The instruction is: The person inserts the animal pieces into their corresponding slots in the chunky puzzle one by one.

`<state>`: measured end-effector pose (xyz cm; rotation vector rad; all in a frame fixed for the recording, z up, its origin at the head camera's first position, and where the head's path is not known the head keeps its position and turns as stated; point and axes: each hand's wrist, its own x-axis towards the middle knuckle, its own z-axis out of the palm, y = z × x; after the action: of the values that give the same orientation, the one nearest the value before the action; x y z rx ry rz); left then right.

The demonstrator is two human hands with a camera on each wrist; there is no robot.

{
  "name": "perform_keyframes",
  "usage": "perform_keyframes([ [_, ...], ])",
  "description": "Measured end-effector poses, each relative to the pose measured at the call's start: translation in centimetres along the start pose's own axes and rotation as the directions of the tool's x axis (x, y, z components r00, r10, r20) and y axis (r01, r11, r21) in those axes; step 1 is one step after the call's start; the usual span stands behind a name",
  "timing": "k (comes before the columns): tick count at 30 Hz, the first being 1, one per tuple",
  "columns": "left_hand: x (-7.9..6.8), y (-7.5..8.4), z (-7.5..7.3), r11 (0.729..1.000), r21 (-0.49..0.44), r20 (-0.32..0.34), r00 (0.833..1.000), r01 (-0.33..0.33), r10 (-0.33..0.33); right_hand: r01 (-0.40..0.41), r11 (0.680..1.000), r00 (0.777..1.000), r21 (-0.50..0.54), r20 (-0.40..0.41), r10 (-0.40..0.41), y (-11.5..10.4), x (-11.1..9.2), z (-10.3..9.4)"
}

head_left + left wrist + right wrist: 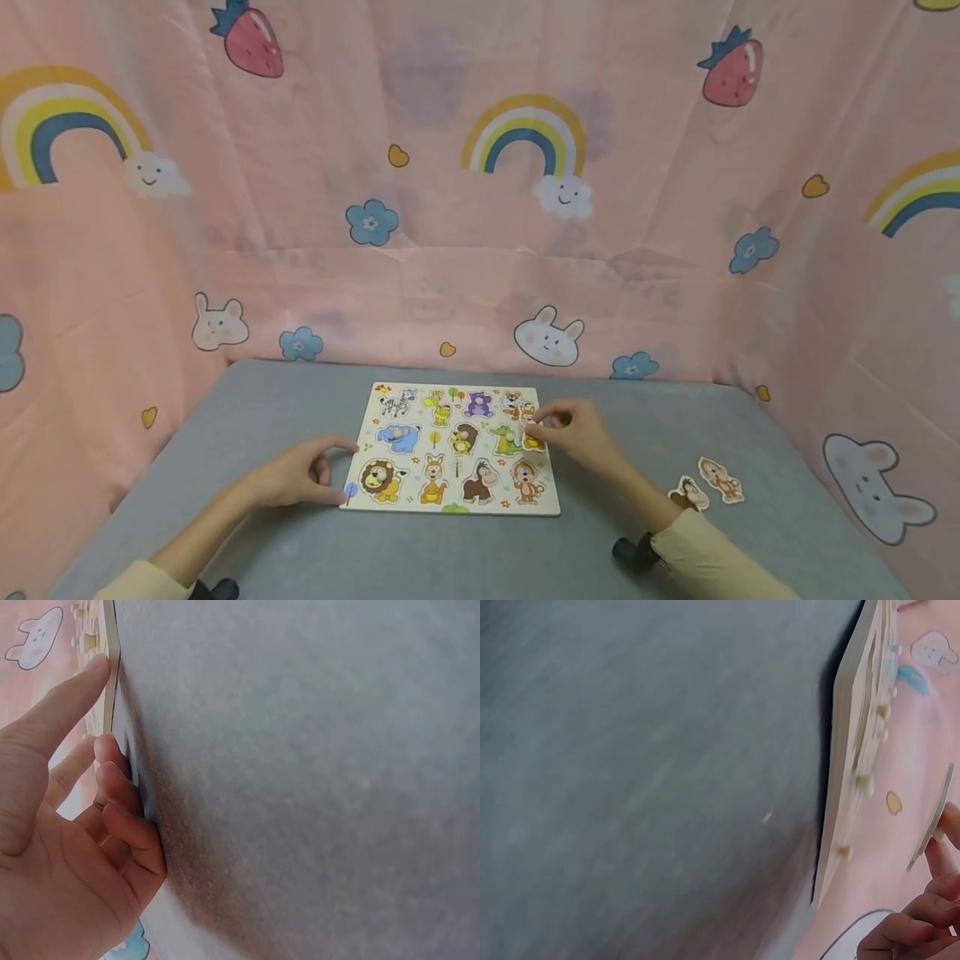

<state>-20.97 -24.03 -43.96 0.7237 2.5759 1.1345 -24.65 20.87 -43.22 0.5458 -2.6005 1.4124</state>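
A wooden peg puzzle board (416,421) with printed animals lies on the grey table. My left hand (296,475) is at the board's left side, thumb at the near corner and index finger higher on the edge. In the left wrist view the thumb (64,709) touches the board's edge and the other fingers bend loosely. My right hand (577,429) pinches a puzzle piece (532,435), seemingly a kangaroo, over the board's right edge. The right wrist view shows this piece (934,817) tilted and apart from the board, edge-on.
Two loose pieces, a monkey (721,481) and a gorilla (688,494), lie on the table beyond my right forearm. Small pegs (864,784) stick up from the board. A pink patterned cloth (427,292) hangs behind and beside the grey table (300,400).
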Motion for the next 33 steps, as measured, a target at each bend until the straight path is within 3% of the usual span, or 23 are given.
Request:
perform_keyframes([
  [18,0.0,-0.4,0.3,1.000,-0.007,-0.008,1.000,0.003,-0.003,0.037,0.994,0.993,0.106,0.112,-0.049,-2.8,0.9,4.9],
  [25,0.0,-0.1,0.2,0.999,-0.027,-0.007,1.000,0.020,-0.020,0.033,0.989,0.989,0.145,0.140,-0.054,-4.5,1.1,7.2],
  [33,-0.1,0.1,0.2,0.999,-0.030,-0.008,1.000,0.022,-0.022,0.039,0.980,0.987,0.195,0.147,-0.069,-5.0,1.1,8.9],
])
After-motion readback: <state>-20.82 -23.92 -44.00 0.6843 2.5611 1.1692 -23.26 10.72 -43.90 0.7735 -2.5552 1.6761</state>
